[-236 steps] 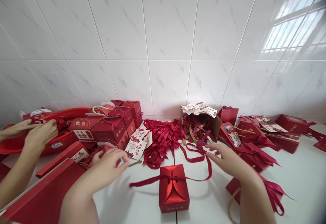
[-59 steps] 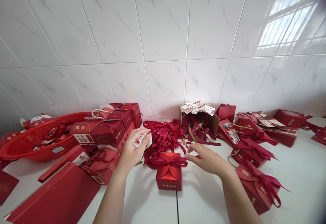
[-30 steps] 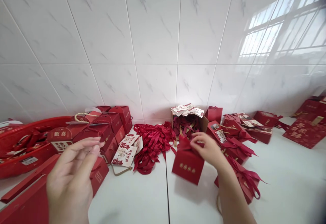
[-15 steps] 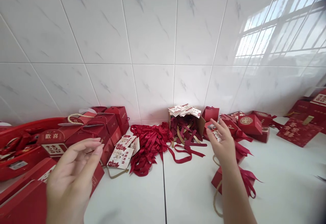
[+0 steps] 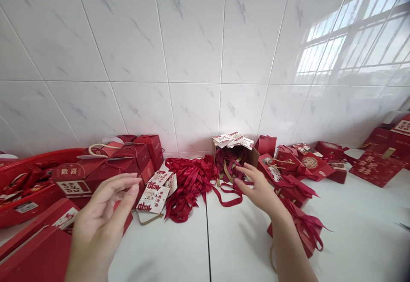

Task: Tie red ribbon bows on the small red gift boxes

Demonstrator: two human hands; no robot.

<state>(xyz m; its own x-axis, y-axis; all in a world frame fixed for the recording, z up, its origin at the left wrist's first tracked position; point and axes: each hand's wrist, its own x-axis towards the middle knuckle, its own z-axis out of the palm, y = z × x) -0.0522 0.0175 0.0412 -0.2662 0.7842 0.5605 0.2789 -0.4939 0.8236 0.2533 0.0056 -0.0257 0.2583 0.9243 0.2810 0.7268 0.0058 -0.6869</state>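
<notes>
My left hand (image 5: 105,211) is raised over the left of the table, its fingers loosely curved, the thumb close to the fingertips and nothing between them. Behind it sit red gift boxes (image 5: 117,160), one with a rope handle. My right hand (image 5: 259,186) reaches in from the right with fingers spread, holding nothing. Its fingertips are just in front of a small carton (image 5: 255,157) full of dark red and gold ribbons (image 5: 235,162); whether they touch is unclear. A heap of red ribbons (image 5: 192,175) lies left of the carton, beside printed cards (image 5: 154,194).
More printed cards (image 5: 232,139) rest on the carton. Ribbon-tied red boxes (image 5: 307,226) stand around my right forearm, with others (image 5: 317,166) behind. A red basin (image 5: 41,209) of wrapped pieces is at far left. A tiled wall (image 5: 195,60) closes off the back.
My right hand has moved left and slightly down, from above the small red boxes to the front of the ribbon carton. My left hand has shifted slightly right, keeping its shape.
</notes>
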